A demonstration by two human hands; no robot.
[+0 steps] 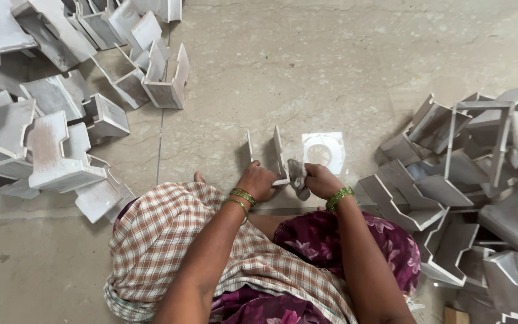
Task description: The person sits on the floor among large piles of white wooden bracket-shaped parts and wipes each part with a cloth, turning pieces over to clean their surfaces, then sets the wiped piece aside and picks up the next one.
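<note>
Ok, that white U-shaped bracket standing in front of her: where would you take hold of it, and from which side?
Probably by one upright side plate of the white bracket, coming from the near left, as the left hand does now. Both plates stand on edge with an open gap between them, so fingers can pinch one thin wall. The right hand works a grey cloth at the right plate, so keep off that side.

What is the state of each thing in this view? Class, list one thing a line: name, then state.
Left hand: closed on the metal bracket.
Right hand: closed on the grey cloth.
Metal bracket: upright on the floor, held.
Grey cloth: bunched, pressed against the bracket.
Square plate: lying flat on the floor, apart.
Left pile of brackets: loose, jumbled.
Right pile of brackets: loose, jumbled.
</note>
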